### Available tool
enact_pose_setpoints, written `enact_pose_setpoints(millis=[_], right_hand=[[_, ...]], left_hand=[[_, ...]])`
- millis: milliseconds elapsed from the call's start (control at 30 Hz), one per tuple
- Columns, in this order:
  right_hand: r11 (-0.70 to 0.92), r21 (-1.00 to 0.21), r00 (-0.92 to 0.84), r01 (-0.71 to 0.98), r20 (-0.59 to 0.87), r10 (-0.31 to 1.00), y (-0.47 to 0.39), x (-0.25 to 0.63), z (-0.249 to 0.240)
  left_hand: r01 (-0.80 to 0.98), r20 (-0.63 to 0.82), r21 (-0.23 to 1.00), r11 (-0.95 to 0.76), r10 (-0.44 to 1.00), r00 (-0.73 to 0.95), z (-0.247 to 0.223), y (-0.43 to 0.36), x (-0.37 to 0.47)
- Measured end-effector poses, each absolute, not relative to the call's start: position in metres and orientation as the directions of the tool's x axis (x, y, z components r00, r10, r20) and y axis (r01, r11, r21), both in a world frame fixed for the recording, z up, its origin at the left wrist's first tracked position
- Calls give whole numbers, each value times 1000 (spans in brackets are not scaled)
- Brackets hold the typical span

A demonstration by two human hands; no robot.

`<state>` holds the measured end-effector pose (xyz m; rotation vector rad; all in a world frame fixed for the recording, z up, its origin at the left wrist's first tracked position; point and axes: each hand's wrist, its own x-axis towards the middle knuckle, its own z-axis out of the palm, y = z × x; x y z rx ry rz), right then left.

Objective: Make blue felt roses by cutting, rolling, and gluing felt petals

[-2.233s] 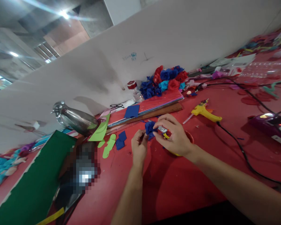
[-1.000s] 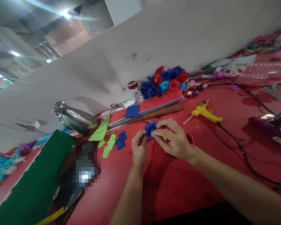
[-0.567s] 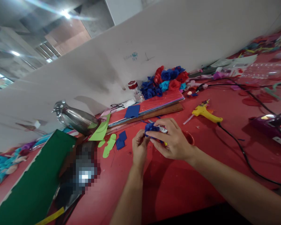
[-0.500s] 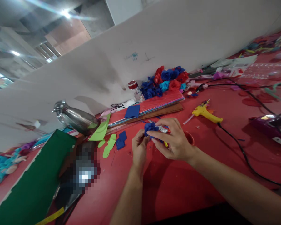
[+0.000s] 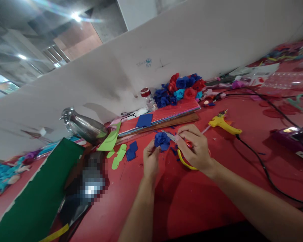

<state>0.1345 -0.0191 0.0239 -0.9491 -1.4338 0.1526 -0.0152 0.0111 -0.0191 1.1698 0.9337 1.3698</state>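
Note:
My left hand [image 5: 150, 159] pinches a blue paper flower [image 5: 162, 140] from below, its layered petals facing up. Just right of the flower is my right hand [image 5: 194, 148], its thumb and fingertips pressed together; what they hold, if anything, is too small to name. Behind and under that hand a pair of scissors [image 5: 169, 135] appears to lie on the table, blades toward the flower. Its yellow-lined handle [image 5: 187, 164] shows below the hand, with red parts partly covered. Small dark-blue scraps [image 5: 174, 152] are scattered near the scissors.
A yellow glue gun [image 5: 224, 125] with a black cord lies to the right. Blue paper pieces [image 5: 131, 151] and green cutouts [image 5: 119, 157] are at left. Finished flowers [image 5: 184, 85], a lidded jar [image 5: 148, 99] and a metal jug [image 5: 87, 127] stand along the wall.
My right hand has drawn back from the flower to the right, its fingers closing together. The flower now shows more openly in my left hand, and more of the scissors' yellow handle is visible.

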Motion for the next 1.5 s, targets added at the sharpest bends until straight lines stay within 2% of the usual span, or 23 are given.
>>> enact_pose_setpoints(millis=[67,167,267,433,767,967,1100,1500], right_hand=[[601,-712,178,361,686,705,-16,133,23],[563,-775,94,286,608,789,-14,132,22],[557,-786,62,268,591,804,-14,131,21],[538,-807,122,245,576,808,-16,133,20],[479,-863,149,160,501,853,-13,131,22],[400,-916,209,-21,387,898,-13,133,25],[338,-932,138,-130,321,937,-11,132,25],[135,-976,43,-168,129,991,-5,133,20]], left_hand=[[-175,172,971,-162,984,47,-19,11,-15],[-65,244,969,-240,968,63,-16,11,-17],[6,314,949,-316,947,71,-14,11,-18],[60,354,932,-358,933,64,-16,12,-20],[60,329,939,-338,936,124,-15,12,-20],[-53,226,974,-221,968,112,-19,13,-17],[-136,181,977,-161,972,148,-14,11,-11],[-124,177,980,-159,973,149,-11,11,-11]])
